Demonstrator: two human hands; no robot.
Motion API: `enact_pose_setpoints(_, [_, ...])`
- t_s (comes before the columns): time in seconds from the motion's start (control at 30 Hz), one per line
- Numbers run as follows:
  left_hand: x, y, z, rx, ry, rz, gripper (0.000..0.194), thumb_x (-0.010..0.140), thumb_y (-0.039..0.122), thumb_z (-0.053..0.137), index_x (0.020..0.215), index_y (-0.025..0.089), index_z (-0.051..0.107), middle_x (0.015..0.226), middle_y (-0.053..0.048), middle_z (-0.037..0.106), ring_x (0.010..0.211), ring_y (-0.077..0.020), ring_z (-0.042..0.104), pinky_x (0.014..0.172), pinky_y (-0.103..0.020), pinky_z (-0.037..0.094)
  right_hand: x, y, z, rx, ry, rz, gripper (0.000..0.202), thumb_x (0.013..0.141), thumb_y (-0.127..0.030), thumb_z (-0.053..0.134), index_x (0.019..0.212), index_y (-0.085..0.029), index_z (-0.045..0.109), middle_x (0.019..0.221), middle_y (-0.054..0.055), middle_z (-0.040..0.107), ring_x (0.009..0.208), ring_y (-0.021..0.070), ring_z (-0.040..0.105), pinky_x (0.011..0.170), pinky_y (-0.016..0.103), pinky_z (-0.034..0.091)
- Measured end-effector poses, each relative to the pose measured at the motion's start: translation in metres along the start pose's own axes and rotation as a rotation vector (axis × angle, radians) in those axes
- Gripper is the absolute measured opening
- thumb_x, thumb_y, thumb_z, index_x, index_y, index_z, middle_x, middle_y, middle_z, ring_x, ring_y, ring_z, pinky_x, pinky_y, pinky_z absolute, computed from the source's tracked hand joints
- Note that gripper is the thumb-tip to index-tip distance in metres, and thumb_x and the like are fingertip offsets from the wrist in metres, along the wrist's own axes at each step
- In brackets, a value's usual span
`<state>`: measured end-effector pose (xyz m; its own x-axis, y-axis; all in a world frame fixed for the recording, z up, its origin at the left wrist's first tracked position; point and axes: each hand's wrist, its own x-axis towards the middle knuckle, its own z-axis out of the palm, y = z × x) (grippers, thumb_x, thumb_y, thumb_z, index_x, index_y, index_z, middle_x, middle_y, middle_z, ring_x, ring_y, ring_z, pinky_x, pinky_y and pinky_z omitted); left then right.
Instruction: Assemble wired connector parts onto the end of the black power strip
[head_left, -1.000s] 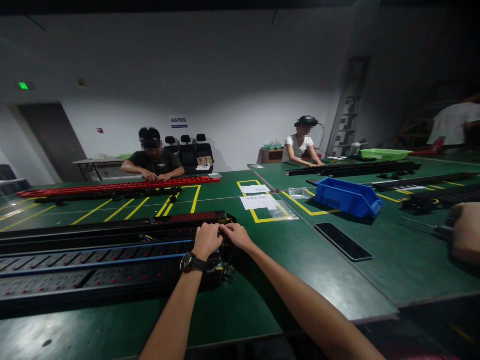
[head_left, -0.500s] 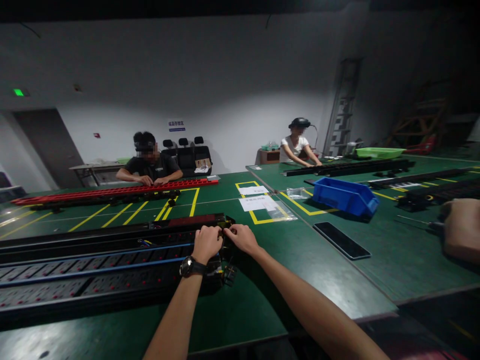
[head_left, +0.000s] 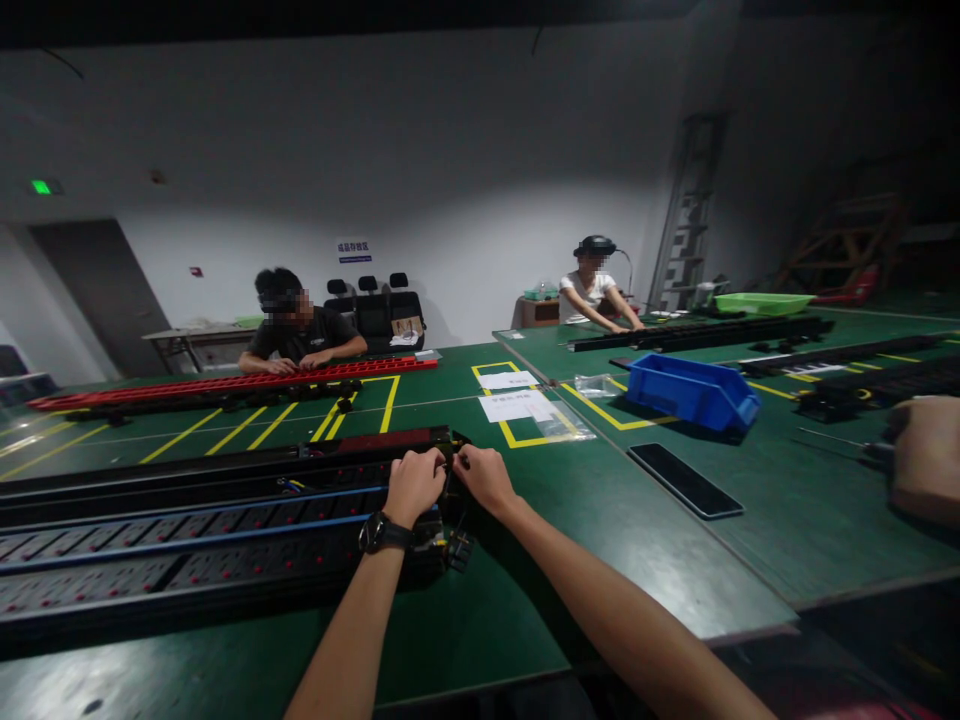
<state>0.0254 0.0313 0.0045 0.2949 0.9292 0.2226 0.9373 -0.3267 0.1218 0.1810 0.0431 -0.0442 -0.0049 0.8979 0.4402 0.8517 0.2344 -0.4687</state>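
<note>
Both hands, left hand [head_left: 414, 484] and right hand [head_left: 486, 477], are pinching something tiny at the strip [head_left: 225, 530] end on the counter [head_left: 570, 520]; loose wires there could be snagging or slipping out

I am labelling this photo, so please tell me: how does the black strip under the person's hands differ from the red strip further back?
The black strip lies near the camera, with both the left hand and the right hand at its right end; the red strip lies further back, in front of a seated person. The black strip shows blue lines along it; the red strip shows none. Both are long, narrow, and lie flat on the green table.
</note>
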Motion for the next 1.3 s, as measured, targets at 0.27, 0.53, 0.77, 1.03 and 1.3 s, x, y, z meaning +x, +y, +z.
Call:
enact_pose_setpoints(0.27, [0.0006, -0.0012, -0.0008, 0.007, 0.0, -0.008, 0.03, 0.097, 0.028, 0.046, 0.111, 0.029, 0.073, 0.112, -0.005, 0.077, 0.112, -0.0237, 0.066, 0.094, -0.035, 0.045, -0.0005, 0.0078, 0.0078, 0.18, 0.024, -0.01, 0.023, 0.097, -0.032, 0.058, 0.091, -0.021, 0.078, 0.086, 0.008, 0.078, 0.075, 0.0192, 0.07, 0.067, 0.024, 0.042])
enact_pose_setpoints(0.53, [0.0012, -0.0017, 0.0, -0.022, -0.003, -0.012, 0.031, 0.097, 0.03, 0.046, 0.108, 0.029, 0.074, 0.11, -0.006, 0.077, 0.112, -0.0247, 0.066, 0.095, -0.036, 0.045, -0.0037, 0.0029, 0.0049, 0.235, -0.011, -0.071, 0.026, 0.098, -0.028, 0.055, 0.106, -0.022, 0.079, 0.1, 0.008, 0.08, 0.086, 0.0209, 0.073, 0.077, 0.024, 0.047])
enact_pose_setpoints(0.77, [0.0013, -0.003, 0.0036, 0.007, -0.011, 0.034, 0.031, 0.096, 0.027, 0.046, 0.107, 0.027, 0.074, 0.107, -0.007, 0.078, 0.111, -0.0254, 0.067, 0.096, -0.038, 0.045, -0.0049, 0.0034, 0.0059, 0.246, -0.038, -0.098, 0.027, 0.097, -0.032, 0.056, 0.107, -0.024, 0.08, 0.099, 0.007, 0.08, 0.084, 0.0201, 0.072, 0.076, 0.024, 0.046])
enact_pose_setpoints(1.03, [0.0023, -0.0028, 0.0032, 0.009, 0.016, -0.006, 0.031, 0.096, 0.026, 0.045, 0.106, 0.027, 0.074, 0.106, -0.006, 0.078, 0.108, -0.0251, 0.069, 0.093, -0.036, 0.047, -0.0053, 0.0044, 0.0078, 0.246, -0.015, -0.118, 0.027, 0.099, -0.032, 0.055, 0.105, -0.023, 0.08, 0.093, 0.007, 0.08, 0.078, 0.0182, 0.071, 0.072, 0.022, 0.045])
enact_pose_setpoints(1.3, [0.0008, -0.0017, 0.002, 0.059, -0.003, 0.044, 0.031, 0.097, 0.029, 0.047, 0.114, 0.03, 0.073, 0.107, -0.006, 0.078, 0.109, -0.0251, 0.069, 0.092, -0.036, 0.047, -0.0045, 0.0055, 0.0079, 0.135, -0.006, -0.11, 0.025, 0.099, -0.033, 0.055, 0.107, -0.026, 0.078, 0.096, 0.006, 0.08, 0.083, 0.0191, 0.072, 0.073, 0.023, 0.045])
